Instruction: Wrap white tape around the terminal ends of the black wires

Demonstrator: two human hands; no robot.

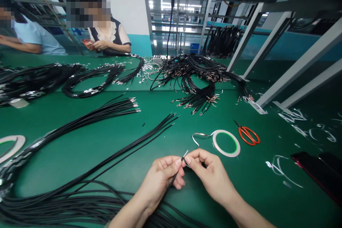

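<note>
My left hand [168, 172] is closed around a black cable [173, 179] just below its stripped, silvery tip, which points up and away. At that tip, the thumb and forefinger of my right hand [207, 169] are pinched together; a small dark bit shows at the fingers, too little to name. Just beyond my right hand lies a roll of tape [226, 143], its loose, partly copper-coloured strip [202, 135] curling down toward my knuckles. Orange-handled scissors [248, 135] lie right of the roll. Many black cables [128, 146] with bared ends spread to the left and under my left forearm.
Cable bundles [196, 91] are heaped at the back, with coiled cables [91, 82] further left. Another tape roll [12, 146] sits at the left edge. Grey metal legs [299, 64], white scraps [283, 171] and a dark red-edged object [317, 174] occupy the right. Two people [109, 39] sit opposite.
</note>
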